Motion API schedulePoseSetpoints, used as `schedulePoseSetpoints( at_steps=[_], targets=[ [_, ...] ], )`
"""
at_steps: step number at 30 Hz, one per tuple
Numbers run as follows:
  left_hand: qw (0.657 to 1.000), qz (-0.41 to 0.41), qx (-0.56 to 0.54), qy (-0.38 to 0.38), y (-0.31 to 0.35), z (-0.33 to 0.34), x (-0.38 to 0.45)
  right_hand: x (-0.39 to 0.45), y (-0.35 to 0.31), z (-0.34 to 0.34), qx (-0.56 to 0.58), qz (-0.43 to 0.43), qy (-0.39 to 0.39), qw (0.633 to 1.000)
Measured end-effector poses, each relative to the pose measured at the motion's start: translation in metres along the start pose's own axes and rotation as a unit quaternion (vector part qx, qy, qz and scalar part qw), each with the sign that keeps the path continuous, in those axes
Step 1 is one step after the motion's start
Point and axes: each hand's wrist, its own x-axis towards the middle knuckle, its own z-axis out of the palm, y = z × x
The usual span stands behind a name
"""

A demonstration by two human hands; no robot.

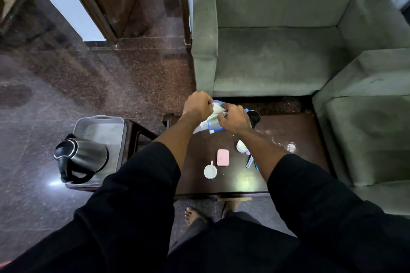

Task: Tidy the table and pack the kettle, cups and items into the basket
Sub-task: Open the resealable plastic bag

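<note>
Both hands meet over the far left part of the dark wooden table (277, 175). My left hand (197, 104) and my right hand (233, 118) grip a clear plastic bag with a blue edge (213, 125), crumpled white stuff between the fingers. A steel kettle with a black lid and handle (82, 157) sits in the grey plastic basket (99, 122) on a stool at the left. On the table lie a white cup (210, 171), a second white cup (241, 146), a pink case (223, 157), a dark cup (255, 116) behind my right hand, and a glass (290, 146).
A green armchair (277, 51) stands beyond the table and another (366, 128) at its right side. Pens or small tools (250, 162) lie by my right forearm. Dark speckled floor (88, 77) spreads to the left. My bare foot (193, 215) shows under the table's near edge.
</note>
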Motion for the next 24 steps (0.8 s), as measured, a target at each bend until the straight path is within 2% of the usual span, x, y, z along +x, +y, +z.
schedulePoseSetpoints(
  at_steps=[4, 9, 13, 15, 20, 24],
  targets=[
    [0.999, 0.036, 0.015, -0.016, -0.014, -0.003, -0.004, -0.007, -0.016, 0.009, -0.012, 0.021, 0.035, 0.999],
    [0.989, 0.125, 0.058, -0.053, -0.024, -0.006, -0.008, -0.013, -0.025, 0.019, -0.108, 0.035, -0.008, 0.993],
    [0.977, 0.18, 0.075, -0.082, -0.025, -0.006, -0.009, -0.019, -0.024, 0.028, -0.112, 0.013, 0.042, 0.993],
    [0.976, 0.188, 0.071, -0.082, -0.025, -0.008, -0.008, -0.02, -0.021, 0.028, -0.107, 0.015, 0.061, 0.992],
    [0.974, 0.174, 0.073, -0.124, -0.031, -0.01, -0.008, -0.013, -0.012, 0.023, -0.163, 0.011, 0.031, 0.986],
    [0.972, 0.168, 0.081, -0.144, -0.03, -0.005, -0.004, -0.005, -0.006, 0.018, -0.1, -0.045, 0.051, 0.993]
  ],
)
